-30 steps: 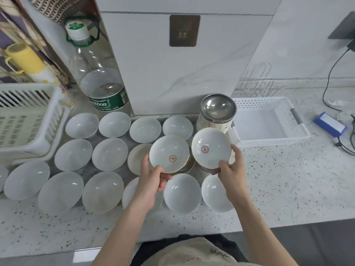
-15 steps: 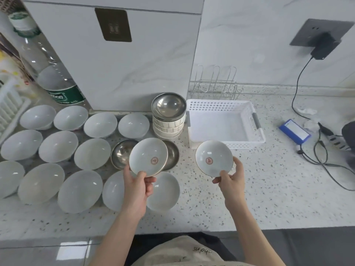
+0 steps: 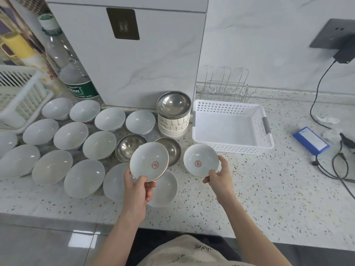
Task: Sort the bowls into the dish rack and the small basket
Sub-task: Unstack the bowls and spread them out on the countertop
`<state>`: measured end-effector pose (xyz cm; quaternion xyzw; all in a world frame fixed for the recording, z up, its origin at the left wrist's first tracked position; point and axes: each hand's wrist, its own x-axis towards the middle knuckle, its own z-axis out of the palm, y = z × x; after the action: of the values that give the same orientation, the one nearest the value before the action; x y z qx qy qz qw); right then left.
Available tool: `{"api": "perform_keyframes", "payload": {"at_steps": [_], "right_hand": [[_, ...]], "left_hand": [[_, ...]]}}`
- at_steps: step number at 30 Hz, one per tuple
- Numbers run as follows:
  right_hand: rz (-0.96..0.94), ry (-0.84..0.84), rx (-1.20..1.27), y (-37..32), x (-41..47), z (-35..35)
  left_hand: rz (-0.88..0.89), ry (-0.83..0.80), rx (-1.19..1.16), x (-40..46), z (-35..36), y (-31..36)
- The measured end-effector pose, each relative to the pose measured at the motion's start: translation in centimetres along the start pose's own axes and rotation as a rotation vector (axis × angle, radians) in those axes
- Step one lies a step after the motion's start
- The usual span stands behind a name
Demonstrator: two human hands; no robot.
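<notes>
speckled counter (image 3: pixel 249 189) lies bare between held dish (image 3: pixel 200 163) and basket (image 3: pixel 230 129).

- Glossy white ceramic bowls (image 3: pixel 71 135), left of frame
- Shiny metal bowls (image 3: pixel 173 102), centre
- White perforated plastic basket (image 3: pixel 232 110), right of centre
- Thin wire rack (image 3: pixel 226 83) behind it
- Speckled stone counter (image 3: pixel 269 189), smooth

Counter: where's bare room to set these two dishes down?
Bare counter lies in front of the white basket, right of the right hand, up to the cables. The basket itself is empty. Left of the left hand, white bowls crowd the counter rim to rim.
</notes>
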<state>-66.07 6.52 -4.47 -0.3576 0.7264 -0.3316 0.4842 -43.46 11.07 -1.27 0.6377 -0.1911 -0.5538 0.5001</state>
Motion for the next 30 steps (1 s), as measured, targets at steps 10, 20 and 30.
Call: {"api": "perform_keyframes", "payload": {"at_steps": [10,20,30], "right_hand": [[-0.015,-0.061,-0.022,0.4,1.2,-0.2],[-0.01,-0.073,-0.025,0.3,1.2,0.2],[-0.008,-0.1,0.029,0.8,1.1,0.3]], "left_hand": [[-0.015,0.003,0.001,-0.6,0.8,-1.3],[-0.01,0.004,0.023,-0.5,1.4,-1.5],[-0.007,-0.028,0.04,-0.6,1.6,-1.4]]}}
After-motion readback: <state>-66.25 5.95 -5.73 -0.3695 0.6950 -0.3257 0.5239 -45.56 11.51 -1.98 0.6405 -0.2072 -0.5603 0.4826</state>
